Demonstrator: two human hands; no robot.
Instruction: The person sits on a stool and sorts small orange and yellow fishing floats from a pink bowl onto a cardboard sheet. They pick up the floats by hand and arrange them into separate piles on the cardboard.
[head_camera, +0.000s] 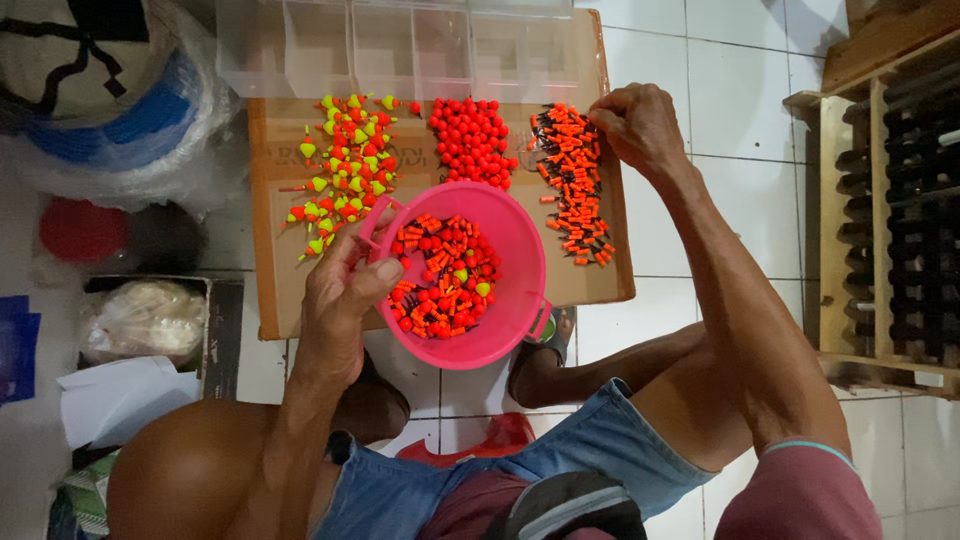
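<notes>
- looks like a small home workshop, with the sorting done on the floor rather than at a bench.
- white floor tiles show all around, and a flattened sheet of cardboard serves as the work surface.
- small floats lie on it in sorted heaps: yellow and orange ones, red balls, orange and black sticks.
- a clear divided box sits at the far edge.
- a wooden rack at the right holds rows of dark pieces, too dim to tell apart.
- bags and bundles are piled at the left.
</notes>
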